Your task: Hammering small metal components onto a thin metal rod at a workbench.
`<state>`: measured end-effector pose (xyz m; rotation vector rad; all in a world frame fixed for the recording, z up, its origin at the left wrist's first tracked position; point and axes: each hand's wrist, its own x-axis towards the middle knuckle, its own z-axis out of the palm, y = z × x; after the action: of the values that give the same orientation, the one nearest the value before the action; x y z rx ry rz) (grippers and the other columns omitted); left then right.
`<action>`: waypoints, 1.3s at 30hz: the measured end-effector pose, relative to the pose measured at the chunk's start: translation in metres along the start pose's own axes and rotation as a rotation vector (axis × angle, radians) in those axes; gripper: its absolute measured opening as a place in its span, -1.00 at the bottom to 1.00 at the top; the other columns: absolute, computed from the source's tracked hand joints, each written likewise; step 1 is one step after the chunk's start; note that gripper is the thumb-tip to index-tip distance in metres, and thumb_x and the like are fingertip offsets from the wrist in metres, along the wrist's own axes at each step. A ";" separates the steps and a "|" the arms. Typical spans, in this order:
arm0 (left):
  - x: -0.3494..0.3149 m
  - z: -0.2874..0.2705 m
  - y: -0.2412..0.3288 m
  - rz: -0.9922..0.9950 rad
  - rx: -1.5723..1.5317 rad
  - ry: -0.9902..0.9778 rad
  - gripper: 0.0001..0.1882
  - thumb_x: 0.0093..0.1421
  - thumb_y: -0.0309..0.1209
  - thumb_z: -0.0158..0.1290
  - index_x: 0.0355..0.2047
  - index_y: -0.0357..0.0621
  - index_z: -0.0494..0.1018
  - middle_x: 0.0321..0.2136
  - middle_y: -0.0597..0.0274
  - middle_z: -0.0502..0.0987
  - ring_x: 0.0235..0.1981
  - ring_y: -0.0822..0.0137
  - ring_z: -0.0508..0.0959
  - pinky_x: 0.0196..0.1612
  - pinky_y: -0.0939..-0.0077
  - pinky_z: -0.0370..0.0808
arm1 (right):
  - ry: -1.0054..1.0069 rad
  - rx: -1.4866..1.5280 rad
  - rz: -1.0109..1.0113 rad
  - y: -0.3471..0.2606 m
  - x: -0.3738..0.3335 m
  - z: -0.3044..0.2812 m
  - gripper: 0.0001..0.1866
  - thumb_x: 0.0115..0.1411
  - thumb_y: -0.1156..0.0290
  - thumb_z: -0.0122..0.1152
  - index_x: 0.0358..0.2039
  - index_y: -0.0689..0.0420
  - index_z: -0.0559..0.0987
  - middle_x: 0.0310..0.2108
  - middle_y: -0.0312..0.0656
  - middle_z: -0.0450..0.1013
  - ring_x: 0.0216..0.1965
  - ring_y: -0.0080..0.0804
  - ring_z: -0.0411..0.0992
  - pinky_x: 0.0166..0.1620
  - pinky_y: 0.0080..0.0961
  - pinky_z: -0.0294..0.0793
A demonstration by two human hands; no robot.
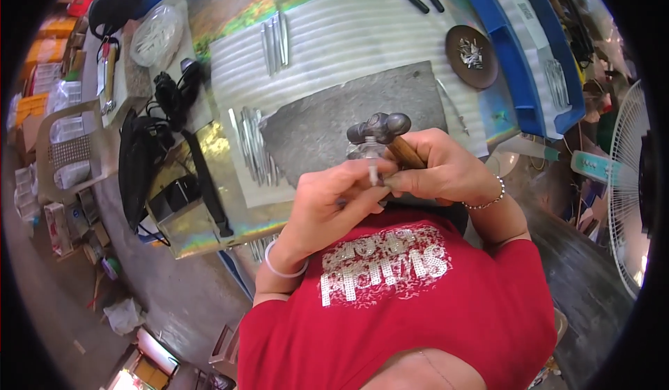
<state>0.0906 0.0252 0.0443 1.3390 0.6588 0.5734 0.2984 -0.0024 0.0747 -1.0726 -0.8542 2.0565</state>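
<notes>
2 hands (449, 167); hammer handle (407, 154) (partly hidden).

Rods (254, 146) lie left of the hammer (380, 128), a dish (484, 76) behind and right.

A hand could pass low over the grey slab (327, 108), or across the white foam sheet (348, 34) between the upper metal rods (276, 41) and the brown dish (456, 54). At the slab's near edge, the ball-peen hammer (378, 128), the right hand (439, 163) and the left hand (327, 198) blocked the way. Loose silvery rods (254, 146) crowded its left end, while a thin rod (453, 104) and, farther out, the blue tray (514, 55) bounded its right.
</notes>
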 end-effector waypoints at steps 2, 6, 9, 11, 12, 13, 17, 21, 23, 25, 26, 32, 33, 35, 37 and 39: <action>-0.004 -0.003 -0.003 0.065 0.051 0.027 -0.69 0.11 -0.65 0.09 -0.09 -0.32 0.44 -0.46 0.24 0.59 -0.51 0.53 0.59 -0.43 0.70 0.52 | 0.015 -0.033 0.082 0.001 0.006 0.005 -0.88 0.18 0.45 0.14 -0.34 0.24 0.47 -0.51 -0.36 0.38 -0.57 -0.75 0.25 -0.53 -0.76 0.24; -0.010 -0.002 -0.008 0.199 0.156 0.151 -0.68 0.12 -0.65 0.09 -0.08 -0.31 0.44 -0.44 0.23 0.58 -0.50 0.51 0.59 -0.43 0.68 0.53 | 0.075 0.015 0.036 -0.001 0.010 0.017 -0.86 0.21 0.41 0.13 -0.33 0.24 0.48 -0.53 -0.36 0.37 -0.63 -0.77 0.21 -0.58 -0.77 0.20; -0.016 0.001 -0.016 0.186 0.095 0.207 -0.73 0.14 -0.65 0.07 -0.11 -0.36 0.43 -0.40 0.18 0.57 -0.48 0.48 0.60 -0.43 0.67 0.53 | 0.133 0.032 0.004 0.007 0.010 0.023 -0.85 0.24 0.38 0.12 -0.33 0.22 0.47 -0.56 -0.37 0.36 -0.69 -0.79 0.16 -0.64 -0.77 0.14; -0.019 0.001 -0.015 0.131 0.006 0.228 -0.76 0.16 -0.65 0.05 -0.13 -0.37 0.42 -0.39 0.15 0.57 -0.46 0.45 0.60 -0.42 0.66 0.54 | 0.237 0.112 -0.012 0.015 0.012 0.025 -0.86 0.25 0.40 0.11 -0.32 0.22 0.45 -0.59 -0.39 0.33 -0.72 -0.80 0.13 -0.68 -0.78 0.11; -0.020 0.002 -0.014 0.074 -0.082 0.249 -0.79 0.18 -0.65 0.03 -0.15 -0.39 0.41 -0.38 0.12 0.56 -0.44 0.43 0.61 -0.40 0.65 0.55 | 0.239 0.110 -0.012 0.016 0.013 0.027 -0.86 0.25 0.40 0.11 -0.32 0.22 0.45 -0.59 -0.39 0.33 -0.72 -0.80 0.13 -0.68 -0.78 0.11; -0.021 0.001 -0.012 0.075 -0.084 0.248 -0.79 0.18 -0.65 0.03 -0.15 -0.39 0.41 -0.38 0.12 0.56 -0.44 0.43 0.61 -0.40 0.65 0.55 | 0.263 0.114 -0.036 0.016 0.015 0.029 -0.86 0.25 0.40 0.10 -0.32 0.22 0.45 -0.61 -0.40 0.32 -0.72 -0.79 0.13 -0.69 -0.78 0.10; -0.021 -0.006 -0.008 -0.075 -0.428 0.212 -0.79 0.23 -0.63 -0.04 -0.11 -0.38 0.35 -0.34 0.08 0.55 -0.42 0.38 0.60 -0.34 0.62 0.58 | 0.290 0.120 -0.066 0.018 0.017 0.028 -0.86 0.24 0.41 0.12 -0.34 0.22 0.44 -0.64 -0.41 0.30 -0.73 -0.79 0.14 -0.69 -0.78 0.11; -0.018 -0.003 -0.011 -0.034 -0.391 0.262 -0.79 0.22 -0.63 -0.02 -0.12 -0.38 0.36 -0.35 0.11 0.55 -0.44 0.41 0.60 -0.36 0.64 0.57 | 0.274 0.062 -0.045 0.019 0.017 0.029 -0.85 0.23 0.40 0.13 -0.36 0.21 0.44 -0.64 -0.40 0.30 -0.72 -0.78 0.15 -0.69 -0.78 0.11; -0.017 0.002 -0.012 0.033 -0.186 0.294 -0.82 0.18 -0.66 0.02 -0.18 -0.38 0.39 -0.39 0.16 0.55 -0.47 0.45 0.60 -0.41 0.65 0.57 | 0.267 0.036 -0.001 0.020 0.018 0.029 -0.85 0.23 0.38 0.14 -0.38 0.19 0.44 -0.64 -0.40 0.30 -0.72 -0.78 0.16 -0.70 -0.77 0.11; -0.016 0.003 -0.016 0.097 -0.061 0.314 -0.84 0.13 -0.69 0.06 -0.26 -0.37 0.40 -0.42 0.19 0.56 -0.49 0.48 0.60 -0.47 0.66 0.55 | 0.262 0.036 -0.010 0.021 0.019 0.030 -0.84 0.23 0.37 0.15 -0.38 0.19 0.44 -0.64 -0.40 0.30 -0.72 -0.78 0.16 -0.70 -0.77 0.10; -0.016 0.002 -0.018 0.170 0.023 0.310 -0.85 0.12 -0.69 0.06 -0.28 -0.36 0.39 -0.45 0.19 0.55 -0.50 0.47 0.60 -0.48 0.66 0.54 | 0.259 0.037 -0.020 0.021 0.020 0.030 -0.84 0.23 0.36 0.15 -0.39 0.18 0.44 -0.64 -0.40 0.31 -0.72 -0.78 0.16 -0.71 -0.77 0.09; -0.015 -0.003 -0.018 0.266 0.200 0.262 -0.88 0.13 -0.67 0.05 -0.32 -0.35 0.36 -0.48 0.18 0.55 -0.55 0.46 0.59 -0.53 0.67 0.51 | 0.231 0.133 0.027 0.025 0.020 0.029 -0.80 0.26 0.32 0.10 -0.38 0.20 0.45 -0.63 -0.38 0.31 -0.73 -0.78 0.13 -0.71 -0.77 0.08; -0.016 -0.003 -0.019 0.215 0.146 0.242 -0.90 0.15 -0.66 0.03 -0.32 -0.35 0.36 -0.46 0.18 0.55 -0.54 0.47 0.59 -0.54 0.68 0.50 | 0.229 0.130 0.027 0.026 0.020 0.030 -0.80 0.26 0.32 0.10 -0.38 0.20 0.45 -0.63 -0.38 0.31 -0.73 -0.78 0.13 -0.71 -0.77 0.08; -0.020 -0.002 -0.013 -0.005 -0.147 0.297 -0.95 0.21 -0.62 -0.02 -0.31 -0.35 0.34 -0.45 0.19 0.53 -0.53 0.49 0.57 -0.53 0.71 0.49 | 0.203 0.188 -0.025 0.029 0.021 0.031 -0.76 0.30 0.28 0.03 -0.33 0.22 0.46 -0.59 -0.35 0.33 -0.74 -0.79 0.12 -0.71 -0.78 0.08; -0.019 -0.005 -0.010 0.000 -0.307 0.279 -0.94 0.26 -0.58 -0.07 -0.30 -0.35 0.32 -0.45 0.19 0.52 -0.51 0.50 0.55 -0.48 0.72 0.50 | 0.211 0.192 -0.049 0.026 0.022 0.033 -0.75 0.32 0.27 0.00 -0.31 0.23 0.46 -0.57 -0.33 0.34 -0.74 -0.79 0.12 -0.71 -0.78 0.08; -0.020 -0.007 -0.009 -0.015 -0.438 0.272 -0.92 0.28 -0.56 -0.08 -0.27 -0.36 0.31 -0.45 0.18 0.51 -0.50 0.49 0.54 -0.44 0.71 0.51 | 0.216 0.198 -0.072 0.025 0.023 0.035 -0.73 0.33 0.26 -0.04 -0.29 0.23 0.46 -0.55 -0.32 0.35 -0.74 -0.79 0.12 -0.71 -0.79 0.08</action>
<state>0.0720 0.0142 0.0364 0.8530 0.7124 0.8434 0.2518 -0.0075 0.0616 -1.1120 -0.5608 1.8803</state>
